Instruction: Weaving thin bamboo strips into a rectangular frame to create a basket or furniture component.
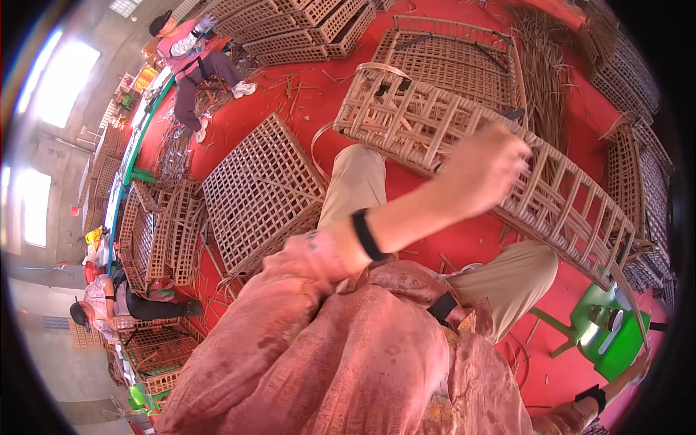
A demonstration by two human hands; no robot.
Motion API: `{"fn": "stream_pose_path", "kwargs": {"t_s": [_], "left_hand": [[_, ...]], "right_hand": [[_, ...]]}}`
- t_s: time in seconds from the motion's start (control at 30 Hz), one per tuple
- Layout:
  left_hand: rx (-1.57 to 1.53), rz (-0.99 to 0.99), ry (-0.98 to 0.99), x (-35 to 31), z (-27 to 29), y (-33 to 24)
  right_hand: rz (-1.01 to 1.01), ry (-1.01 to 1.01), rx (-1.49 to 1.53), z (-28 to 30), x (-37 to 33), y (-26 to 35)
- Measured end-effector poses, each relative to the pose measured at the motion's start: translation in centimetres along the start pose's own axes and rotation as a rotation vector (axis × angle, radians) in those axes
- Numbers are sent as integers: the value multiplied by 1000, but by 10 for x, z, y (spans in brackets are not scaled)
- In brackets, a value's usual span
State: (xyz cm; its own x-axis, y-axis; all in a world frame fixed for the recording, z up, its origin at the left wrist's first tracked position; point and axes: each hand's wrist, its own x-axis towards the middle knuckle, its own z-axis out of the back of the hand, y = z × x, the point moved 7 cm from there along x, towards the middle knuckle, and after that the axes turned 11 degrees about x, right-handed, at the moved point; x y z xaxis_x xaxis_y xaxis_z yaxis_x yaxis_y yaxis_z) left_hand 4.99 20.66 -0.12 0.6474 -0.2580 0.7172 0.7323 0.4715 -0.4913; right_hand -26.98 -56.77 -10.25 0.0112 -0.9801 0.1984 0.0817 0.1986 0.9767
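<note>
A rattan-like woven basket (406, 123) with an openwork side stands tilted across my knees. My left hand (482, 170), slightly blurred, is over that side with its fingers curled; what they hold, if anything, I cannot make out. A flat tan weaving strip (629, 301) runs from the basket's right end down to my right hand (638, 368), far out at the lower right. The right fingers appear closed on the strip's end. A loop of strip (317, 141) sticks out at the basket's left end.
A green stool (605, 326) with a small round tin (605, 317) on it stands at the right. To the left lies a lattice panel (264, 192). Stacked baskets (304, 32) rise behind, and loose strips (540, 72) lie on the red floor. Two people sit working at the left.
</note>
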Motion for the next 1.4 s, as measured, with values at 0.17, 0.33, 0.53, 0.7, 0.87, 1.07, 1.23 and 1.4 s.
{"fn": "stream_pose_path", "kwargs": {"t_s": [0.17,0.33,0.53,0.7,0.87,1.07,1.23,1.4], "left_hand": [[308,211,-241,-36,124,75],[630,164,63,-75,145,110],[717,100,244,-74,135,104],[644,141,165,-78,146,118],[557,218,97,-96,174,150],[427,310,152,-92,171,167],[213,376,84,-99,166,167],[369,390,63,-111,162,135]], "right_hand": [[-214,-23,239,19,37,-40],[-222,-39,247,-4,9,-41],[619,243,-138,-107,-247,137],[553,989,231,-227,-541,221],[986,1379,274,-276,-728,274],[1284,1322,114,-312,-793,261],[1177,1403,170,-312,-795,255],[1196,1376,180,-289,-778,251]]}}
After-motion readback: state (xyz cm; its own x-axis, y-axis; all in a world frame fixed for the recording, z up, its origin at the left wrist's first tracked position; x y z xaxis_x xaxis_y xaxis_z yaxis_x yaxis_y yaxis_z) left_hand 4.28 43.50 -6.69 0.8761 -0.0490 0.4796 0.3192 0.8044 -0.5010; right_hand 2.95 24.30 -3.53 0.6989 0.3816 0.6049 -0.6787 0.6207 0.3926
